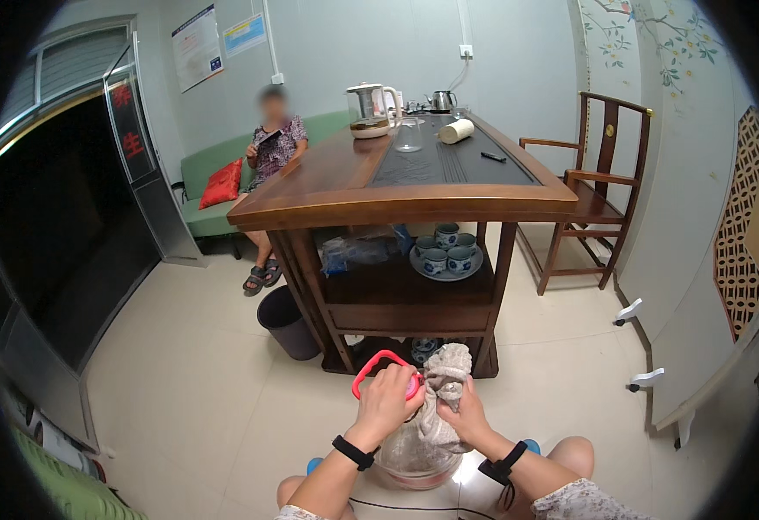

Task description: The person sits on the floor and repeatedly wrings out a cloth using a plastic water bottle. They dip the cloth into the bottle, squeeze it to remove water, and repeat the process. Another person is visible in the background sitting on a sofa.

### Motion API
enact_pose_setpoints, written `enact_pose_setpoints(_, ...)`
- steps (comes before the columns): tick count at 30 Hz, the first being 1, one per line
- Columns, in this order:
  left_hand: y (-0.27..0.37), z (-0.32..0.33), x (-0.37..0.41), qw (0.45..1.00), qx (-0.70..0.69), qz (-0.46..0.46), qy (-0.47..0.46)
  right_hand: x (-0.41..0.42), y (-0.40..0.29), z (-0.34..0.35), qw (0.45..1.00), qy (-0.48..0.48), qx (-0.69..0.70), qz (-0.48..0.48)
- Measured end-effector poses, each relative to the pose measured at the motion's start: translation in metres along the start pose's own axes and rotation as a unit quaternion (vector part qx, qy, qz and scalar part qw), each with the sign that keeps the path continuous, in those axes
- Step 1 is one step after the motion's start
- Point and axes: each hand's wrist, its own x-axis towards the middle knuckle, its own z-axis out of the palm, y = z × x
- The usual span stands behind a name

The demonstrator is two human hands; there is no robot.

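My left hand (387, 402) is closed around a round red part below a red loop handle (368, 374). My fingers hide what the handle belongs to. In my right hand (469, 416) is a crumpled grey-beige cloth (448, 367), bunched up against the red part and hanging down at its lower end. Beneath both hands, between my knees, a clear round vessel (418, 465) rests near the floor. Its upper part is partly covered by the cloth and my hands, so I cannot tell whether it joins the red handle.
Ahead stands a wooden tea table (405, 211) with a glass kettle (372, 114) on top and blue-white cups (446, 250) on its shelf. A dark bin (288, 325) is left. A person (275, 140) sits on a green sofa (201, 218). A black cable (412, 506) crosses the floor.
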Motion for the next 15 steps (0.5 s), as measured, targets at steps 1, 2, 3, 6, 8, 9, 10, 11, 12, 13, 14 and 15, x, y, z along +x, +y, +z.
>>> enact_pose_setpoints(1,0.000,0.001,0.001,1.000,0.005,0.000,-0.008,0.001,0.004,0.000,1.000,0.009,0.009,-0.001)
enact_pose_setpoints(2,0.001,0.000,0.001,1.000,0.005,-0.001,-0.009,0.002,0.008,0.001,1.000,0.017,0.018,-0.003)
enact_pose_setpoints(3,0.003,-0.001,0.001,1.000,0.005,-0.003,-0.012,0.003,0.009,0.000,0.999,0.026,0.028,-0.004)
enact_pose_setpoints(6,0.002,-0.002,0.001,1.000,0.003,-0.003,-0.010,0.006,0.013,0.001,0.996,0.016,0.077,0.034)
enact_pose_setpoints(8,0.002,-0.005,0.000,1.000,-0.001,-0.004,-0.010,0.007,0.021,0.006,0.994,0.042,0.091,0.053)
enact_pose_setpoints(9,0.001,-0.006,-0.002,1.000,0.003,-0.005,-0.010,0.008,0.027,0.010,0.992,0.053,0.100,0.060)
enact_pose_setpoints(10,0.000,-0.006,-0.004,1.000,0.006,-0.005,-0.009,0.008,0.035,0.014,0.992,0.057,0.086,0.069)
enact_pose_setpoints(11,-0.001,-0.006,-0.005,1.000,0.010,-0.005,-0.009,0.009,0.044,0.017,0.987,0.060,0.119,0.093)
enact_pose_setpoints(12,-0.001,-0.007,-0.005,1.000,0.007,-0.001,-0.010,0.009,0.056,0.021,0.980,0.064,0.151,0.116)
enact_pose_setpoints(13,0.000,-0.008,-0.006,1.000,0.003,0.002,-0.010,0.009,0.068,0.024,0.971,0.067,0.183,0.140)
enact_pose_setpoints(14,0.001,-0.009,-0.006,1.000,-0.001,0.005,-0.010,0.010,0.080,0.026,0.968,0.076,0.194,0.140)
enact_pose_setpoints(15,-0.001,-0.010,-0.008,1.000,0.003,0.005,-0.007,0.011,0.081,0.028,0.955,0.075,0.245,0.151)
